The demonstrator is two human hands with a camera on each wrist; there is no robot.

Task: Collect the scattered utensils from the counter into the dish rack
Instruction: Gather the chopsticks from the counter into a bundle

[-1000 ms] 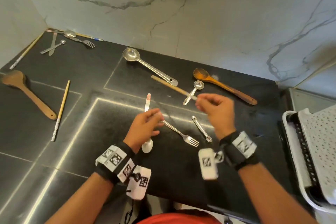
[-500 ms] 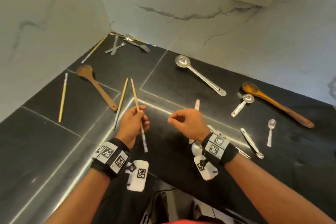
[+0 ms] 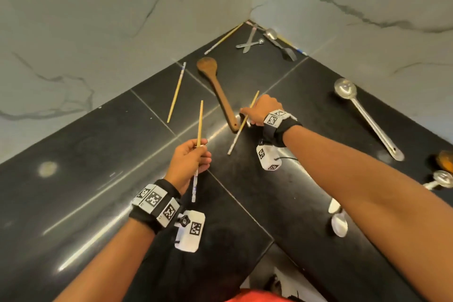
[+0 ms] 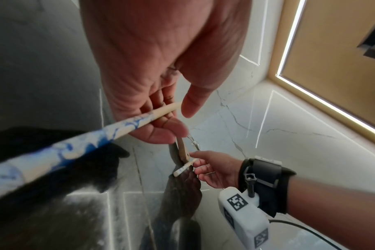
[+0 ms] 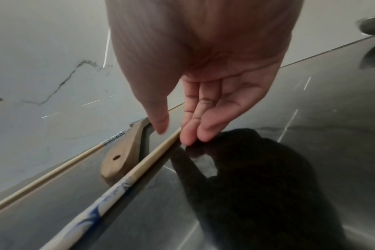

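The counter point(image 3: 73, 179) was black polished stone, cut by thin pale seams and streaked with glare. White marble walls point(image 3: 98, 32) with grey veining met in a corner behind it. In the left wrist view a lit strip point(image 4: 289, 50) edged a tan panel point(image 4: 332, 50) above the marble. A red garment point(image 3: 257, 296) showed at the bottom edge.
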